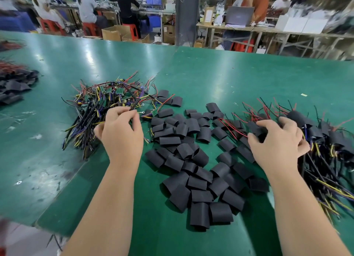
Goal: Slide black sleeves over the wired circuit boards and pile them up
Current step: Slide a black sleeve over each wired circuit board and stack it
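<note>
Green bench [229, 74] splits stock by side: left hand [120, 133] pinches ten-o'clock unsleeved wires [92, 110], right hand [277, 141] clutches a sleeved board [256, 130] at the three-o'clock pile [325, 141].

Cropped and blurred.
Cut by right edge: sleeved pile [333, 141]; by left edge: dark heap [17, 83]; blurred behind: seated workers [87, 7].

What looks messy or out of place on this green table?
One bare circuit board has strayed from the wired pile and lies at the edge of the empty black sleeves. A few white scraps litter the table on the left. Nothing looks broken.
</note>
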A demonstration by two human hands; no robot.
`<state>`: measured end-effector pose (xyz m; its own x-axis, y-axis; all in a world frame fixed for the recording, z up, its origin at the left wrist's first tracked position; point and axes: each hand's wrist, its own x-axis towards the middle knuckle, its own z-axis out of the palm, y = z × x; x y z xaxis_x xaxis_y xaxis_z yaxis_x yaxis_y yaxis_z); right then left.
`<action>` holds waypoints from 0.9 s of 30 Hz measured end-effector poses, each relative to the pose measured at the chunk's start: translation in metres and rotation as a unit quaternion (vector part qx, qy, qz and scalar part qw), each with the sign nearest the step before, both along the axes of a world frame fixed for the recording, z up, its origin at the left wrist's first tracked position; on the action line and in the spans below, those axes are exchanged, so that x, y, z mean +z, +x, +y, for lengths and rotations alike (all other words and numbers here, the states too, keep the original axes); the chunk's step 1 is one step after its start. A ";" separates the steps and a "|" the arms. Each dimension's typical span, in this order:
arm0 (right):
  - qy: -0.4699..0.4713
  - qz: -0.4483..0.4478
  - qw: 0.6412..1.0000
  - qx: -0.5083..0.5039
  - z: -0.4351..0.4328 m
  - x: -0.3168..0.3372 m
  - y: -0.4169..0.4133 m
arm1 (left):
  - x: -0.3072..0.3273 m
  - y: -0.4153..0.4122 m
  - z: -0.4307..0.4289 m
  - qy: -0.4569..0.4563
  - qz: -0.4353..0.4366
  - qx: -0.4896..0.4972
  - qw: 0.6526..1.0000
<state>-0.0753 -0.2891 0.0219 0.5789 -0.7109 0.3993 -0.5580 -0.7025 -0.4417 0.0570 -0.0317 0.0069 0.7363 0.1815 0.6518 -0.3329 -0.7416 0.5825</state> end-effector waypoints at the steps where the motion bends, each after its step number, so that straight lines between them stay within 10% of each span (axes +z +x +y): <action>1: -0.007 -0.045 0.999 0.018 0.004 0.002 0.001 | 0.002 -0.002 -0.002 -0.017 -0.041 -0.049 0.998; 5: 0.232 -0.118 0.948 0.183 0.025 0.010 0.008 | 0.009 -0.016 -0.016 -0.056 -0.125 -0.243 0.960; 9: 0.658 -0.202 0.646 0.329 0.054 0.006 0.015 | 0.007 -0.028 -0.031 -0.038 -0.077 -0.336 0.938; 11: 0.690 -0.265 0.581 0.341 0.056 0.007 0.018 | 0.005 -0.030 -0.033 -0.036 -0.055 -0.357 0.932; 27: 0.625 -0.295 0.645 0.326 0.075 0.007 0.021 | 0.004 -0.042 -0.041 0.062 -0.037 -0.387 0.919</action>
<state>-0.0545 -0.2144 0.0284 0.9270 -0.3733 0.0376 0.2003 0.4074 -0.8910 0.0148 -0.0725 0.0110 0.5668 -0.4565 0.6858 -0.8238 -0.3256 0.4641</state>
